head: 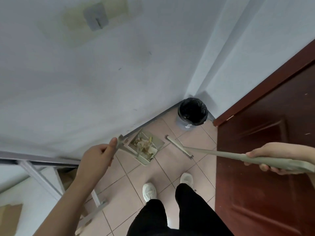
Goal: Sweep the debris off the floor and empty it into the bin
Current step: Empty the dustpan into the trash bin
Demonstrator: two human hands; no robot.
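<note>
Left hand (98,155) grips the top of the dustpan (158,142) handle, fingers curled round it, thumb up against the end. The pan sits low by the wall (85,74), tilted; cannot tell if it touches the floor (170,169). Debris (144,145), pale scraps and peel-like bits, lies inside the pan.

Right hand (265,157) holds the broom (218,152) handle, fingers wrapped round it. The broom head is down just right of the pan, apart from it.

Bin (183,121) with a black liner stands in the corner beyond pan and broom, mouth uncovered, near the door edge. Brown door (264,193) fills the right side, close to the broom arm. Bare tiles lie between pan and bin.

Metal frame (42,176) at left, its foot on the tiles near the left forearm. Cardboard (10,217) at the bottom left. White shoes (149,191) and black trousers below, behind the pan.
</note>
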